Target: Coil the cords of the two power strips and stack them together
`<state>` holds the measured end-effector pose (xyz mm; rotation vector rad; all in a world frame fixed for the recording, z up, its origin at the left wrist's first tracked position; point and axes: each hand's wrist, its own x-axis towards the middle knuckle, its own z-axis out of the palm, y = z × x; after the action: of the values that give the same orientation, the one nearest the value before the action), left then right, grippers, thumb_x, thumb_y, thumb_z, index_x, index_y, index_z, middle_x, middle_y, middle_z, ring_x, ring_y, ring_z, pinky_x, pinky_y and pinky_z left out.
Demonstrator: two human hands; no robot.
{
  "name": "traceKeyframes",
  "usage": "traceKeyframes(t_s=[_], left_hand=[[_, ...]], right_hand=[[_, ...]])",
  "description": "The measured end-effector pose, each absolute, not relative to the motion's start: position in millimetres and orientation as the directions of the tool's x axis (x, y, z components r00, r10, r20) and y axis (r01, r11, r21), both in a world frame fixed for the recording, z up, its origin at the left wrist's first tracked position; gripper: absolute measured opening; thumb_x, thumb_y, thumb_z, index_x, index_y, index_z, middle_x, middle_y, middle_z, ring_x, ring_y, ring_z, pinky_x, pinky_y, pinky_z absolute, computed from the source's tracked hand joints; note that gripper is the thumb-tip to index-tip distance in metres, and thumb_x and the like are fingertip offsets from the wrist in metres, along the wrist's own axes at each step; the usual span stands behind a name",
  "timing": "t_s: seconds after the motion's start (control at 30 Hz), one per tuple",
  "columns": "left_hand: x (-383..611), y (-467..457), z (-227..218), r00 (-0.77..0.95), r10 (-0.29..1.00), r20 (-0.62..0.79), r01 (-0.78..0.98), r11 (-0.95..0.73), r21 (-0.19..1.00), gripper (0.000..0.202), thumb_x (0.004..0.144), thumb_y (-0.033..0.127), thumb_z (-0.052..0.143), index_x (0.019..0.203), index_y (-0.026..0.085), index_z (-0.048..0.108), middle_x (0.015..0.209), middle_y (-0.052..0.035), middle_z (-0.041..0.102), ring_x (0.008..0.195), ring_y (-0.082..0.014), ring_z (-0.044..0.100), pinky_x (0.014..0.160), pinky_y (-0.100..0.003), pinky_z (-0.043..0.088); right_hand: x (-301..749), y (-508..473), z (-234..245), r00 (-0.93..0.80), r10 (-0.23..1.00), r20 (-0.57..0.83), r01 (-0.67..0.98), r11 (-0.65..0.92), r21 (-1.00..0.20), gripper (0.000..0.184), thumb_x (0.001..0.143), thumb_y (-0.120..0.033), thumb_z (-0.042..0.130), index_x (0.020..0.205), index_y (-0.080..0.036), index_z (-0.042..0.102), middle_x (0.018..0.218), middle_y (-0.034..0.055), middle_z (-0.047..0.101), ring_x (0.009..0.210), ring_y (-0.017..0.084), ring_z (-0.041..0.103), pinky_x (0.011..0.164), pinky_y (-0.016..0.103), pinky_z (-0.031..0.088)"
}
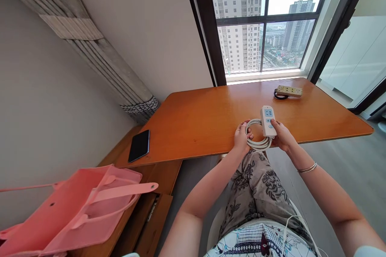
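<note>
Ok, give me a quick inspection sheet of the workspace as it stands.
Surface: wooden table, orange-brown top.
Job's things: white power strip above the coiled white cord, at the near edge.
Clutter: second power strip near the window; black phone at the left end; pink bag lower left.
Grippers: left hand grips the coiled white cord; right hand holds the white power strip.
Cables: black cord beside the second power strip.
Surroundings: window, curtain.
</note>
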<state>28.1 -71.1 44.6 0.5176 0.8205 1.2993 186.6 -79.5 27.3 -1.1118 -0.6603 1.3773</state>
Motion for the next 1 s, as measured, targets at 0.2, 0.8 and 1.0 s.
traceKeyframes(t_s=[0.2, 0.8, 1.0], left_hand=[[38.2, -63.0, 24.6, 0.149, 0.964, -0.222, -0.577, 0.267, 0.772, 0.021, 0.091, 0.036, 0.061, 0.104, 0.019, 0.059, 0.064, 0.0057, 0.053, 0.045, -0.0054, 0.043, 0.052, -0.02, 0.041], [12.3, -37.6, 1.9, 0.26, 0.964, 0.06, -0.188, -0.011, 0.982, 0.014, 0.079, 0.03, 0.071, 0.086, 0.018, 0.068, 0.09, -0.0036, 0.068, 0.077, -0.015, 0.067, 0.076, -0.028, 0.05], [12.6, -40.7, -0.4, 0.343, 0.935, 0.09, -0.12, -0.052, 0.991, 0.015, 0.075, 0.032, 0.073, 0.081, 0.019, 0.068, 0.085, -0.0023, 0.069, 0.072, -0.0143, 0.064, 0.075, -0.028, 0.048]], right_hand=[[204.2, -66.9, 25.3, 0.275, 0.952, -0.135, -0.36, -0.028, -0.932, 0.046, 0.076, -0.037, 0.081, 0.11, -0.026, 0.052, 0.092, -0.0011, 0.072, 0.071, 0.014, 0.069, 0.054, 0.024, 0.057], [392.9, -8.2, 49.9, 0.572, 0.808, -0.141, 0.289, -0.359, -0.888, 0.055, 0.092, -0.037, 0.062, 0.137, -0.006, 0.056, 0.121, 0.023, 0.069, 0.076, 0.019, 0.067, 0.05, 0.024, 0.047], [417.3, 7.1, 50.3, 0.631, 0.776, -0.02, 0.608, -0.51, -0.609, 0.055, 0.087, -0.051, 0.067, 0.124, -0.01, 0.068, 0.12, 0.0238, 0.069, 0.106, 0.034, 0.066, 0.083, 0.043, 0.054]])
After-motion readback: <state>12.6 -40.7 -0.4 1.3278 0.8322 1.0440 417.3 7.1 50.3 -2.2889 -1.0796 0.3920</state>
